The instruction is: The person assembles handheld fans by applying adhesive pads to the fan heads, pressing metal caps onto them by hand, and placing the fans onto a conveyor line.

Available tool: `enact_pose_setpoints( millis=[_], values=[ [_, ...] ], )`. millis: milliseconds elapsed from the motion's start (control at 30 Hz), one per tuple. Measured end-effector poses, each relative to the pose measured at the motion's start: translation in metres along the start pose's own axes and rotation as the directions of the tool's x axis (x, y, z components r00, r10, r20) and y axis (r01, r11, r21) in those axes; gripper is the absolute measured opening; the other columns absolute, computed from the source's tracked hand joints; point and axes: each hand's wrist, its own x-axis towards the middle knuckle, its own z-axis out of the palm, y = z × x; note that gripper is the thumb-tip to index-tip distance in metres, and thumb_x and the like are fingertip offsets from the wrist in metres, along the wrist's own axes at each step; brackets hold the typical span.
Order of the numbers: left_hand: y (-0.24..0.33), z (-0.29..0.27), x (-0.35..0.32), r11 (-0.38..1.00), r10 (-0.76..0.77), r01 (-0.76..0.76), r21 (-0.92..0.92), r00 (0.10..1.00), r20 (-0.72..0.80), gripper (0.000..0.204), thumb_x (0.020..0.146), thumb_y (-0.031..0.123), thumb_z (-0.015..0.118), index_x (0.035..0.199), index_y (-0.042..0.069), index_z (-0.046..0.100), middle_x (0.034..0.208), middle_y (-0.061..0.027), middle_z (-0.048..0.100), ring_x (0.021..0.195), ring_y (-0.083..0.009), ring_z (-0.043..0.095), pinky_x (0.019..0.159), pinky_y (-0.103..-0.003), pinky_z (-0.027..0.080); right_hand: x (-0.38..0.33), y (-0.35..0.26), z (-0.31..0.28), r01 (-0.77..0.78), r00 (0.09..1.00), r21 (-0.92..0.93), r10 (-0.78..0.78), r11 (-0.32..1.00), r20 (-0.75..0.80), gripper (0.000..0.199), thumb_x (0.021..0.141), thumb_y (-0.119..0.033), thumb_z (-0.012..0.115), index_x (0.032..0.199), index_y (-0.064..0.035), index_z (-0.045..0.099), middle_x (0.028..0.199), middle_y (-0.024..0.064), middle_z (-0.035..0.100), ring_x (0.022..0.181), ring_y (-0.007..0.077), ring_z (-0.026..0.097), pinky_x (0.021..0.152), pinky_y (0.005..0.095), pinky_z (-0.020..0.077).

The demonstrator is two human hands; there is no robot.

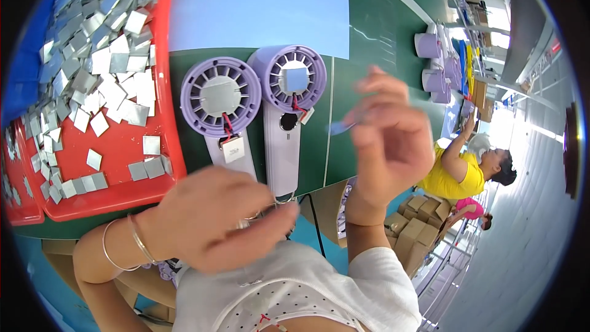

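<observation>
Pinching blue film, seemingly: right hand (387, 141) | left hand (221, 221) curled, grip unclear | red tray (117, 197) left

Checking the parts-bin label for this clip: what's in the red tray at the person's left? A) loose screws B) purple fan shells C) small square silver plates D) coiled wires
C: the red tray is piled with small flat square silver plates, while the two purple fan shells lie outside it on the green table, beside the tray.
</observation>
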Motion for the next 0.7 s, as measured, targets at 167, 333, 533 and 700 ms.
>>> enact_pose_setpoints(
  millis=[167, 333, 533, 700],
  values=[
    [-0.003, -0.008, 0.011, 0.971, -0.235, 0.232, -0.058, 0.881, -0.41, 0.04, 0.072, 0.004, 0.085, 0.106, -0.001, 0.065, 0.091, -0.0109, 0.066, 0.08, -0.0267, 0.064, 0.071, -0.035, 0.051, 0.009, -0.017, 0.024, 0.094, 0.959, 0.054, -0.105, 0.994, 0.262, 0.034, 0.079, -0.003, 0.081, 0.105, -0.0052, 0.059, 0.083, 0.0075, 0.074, 0.102, 0.0318, 0.065, 0.11, 0.0587, 0.0327],
    [-0.006, -0.015, 0.007, 0.877, -0.413, 0.264, -0.402, 0.841, -0.349, 0.025, 0.079, -0.004, 0.078, 0.102, -0.002, 0.068, 0.092, -0.0126, 0.07, 0.08, -0.0225, 0.068, 0.071, -0.031, 0.054, 0.009, -0.013, 0.039, 0.064, 0.973, 0.05, -0.073, 0.997, 0.22, 0.034, 0.08, -0.001, 0.078, 0.106, -0.0023, 0.057, 0.086, 0.0074, 0.074, 0.104, 0.0317, 0.064, 0.112, 0.0563, 0.0332],
    [-0.004, -0.027, 0.009, 0.848, -0.449, 0.321, -0.421, 0.857, -0.253, 0.018, 0.081, -0.01, 0.07, 0.098, -0.003, 0.066, 0.093, -0.0114, 0.066, 0.088, -0.0212, 0.063, 0.077, -0.033, 0.049, 0.005, -0.009, 0.049, 0.016, 0.988, 0.22, -0.049, 0.975, 0.149, 0.043, 0.081, 0.006, 0.074, 0.118, 0.0055, 0.053, 0.088, 0.0117, 0.072, 0.103, 0.0272, 0.064, 0.104, 0.0462, 0.0383],
    [-0.004, -0.026, 0.009, 0.856, -0.434, 0.269, -0.441, 0.836, -0.334, 0.019, 0.083, -0.009, 0.067, 0.1, -0.001, 0.064, 0.108, -0.0156, 0.062, 0.093, -0.0181, 0.06, 0.079, -0.029, 0.047, 0.004, -0.007, 0.054, -0.049, 0.993, 0.308, 0.014, 0.95, 0.115, 0.044, 0.082, 0.004, 0.073, 0.12, 0.0055, 0.05, 0.089, 0.0135, 0.071, 0.104, 0.029, 0.063, 0.101, 0.0456, 0.0423]
  ],
)
